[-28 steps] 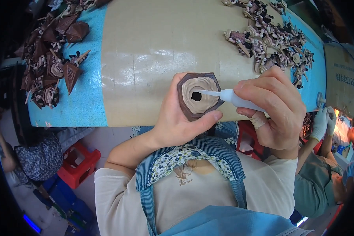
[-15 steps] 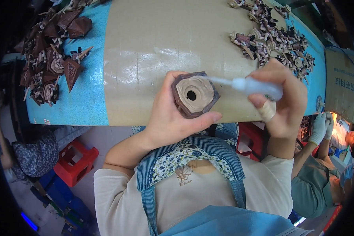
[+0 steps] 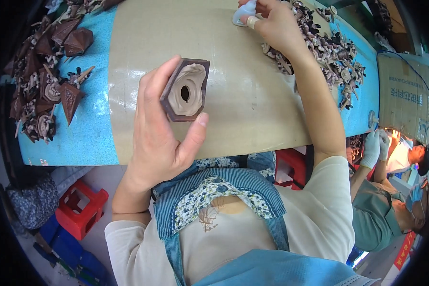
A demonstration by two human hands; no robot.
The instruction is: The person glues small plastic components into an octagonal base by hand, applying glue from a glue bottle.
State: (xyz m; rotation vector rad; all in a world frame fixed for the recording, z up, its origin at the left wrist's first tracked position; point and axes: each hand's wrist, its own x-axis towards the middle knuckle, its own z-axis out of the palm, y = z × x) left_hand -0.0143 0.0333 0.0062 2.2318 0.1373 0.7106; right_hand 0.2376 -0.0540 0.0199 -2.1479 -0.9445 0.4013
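Observation:
My left hand (image 3: 158,126) grips a dark brown hexagonal piece (image 3: 191,106) by its sides, held up above the near part of the table. Its cream-coloured hollow faces up, with a dark oblong hole in the middle. Far across the table, my right hand (image 3: 276,29) has its fingers closed around a small translucent white squeeze bottle (image 3: 241,17). The bottle's base is at or close to the tabletop; I cannot tell whether it touches. A tan wrap circles one right finger.
Small brown-and-cream figurines (image 3: 319,57) lie heaped at right, beside my right forearm. Another heap with dark brown faceted pieces (image 3: 71,97) covers the blue left end. A cardboard box (image 3: 405,95) stands at the right. A gloved co-worker (image 3: 372,148) sits there; a red stool (image 3: 82,209) is lower left.
My right hand has carried the squeeze bottle away from the brown piece to the table's far side. My left hand has shifted left and tilted the piece. The whole view has shifted slightly.

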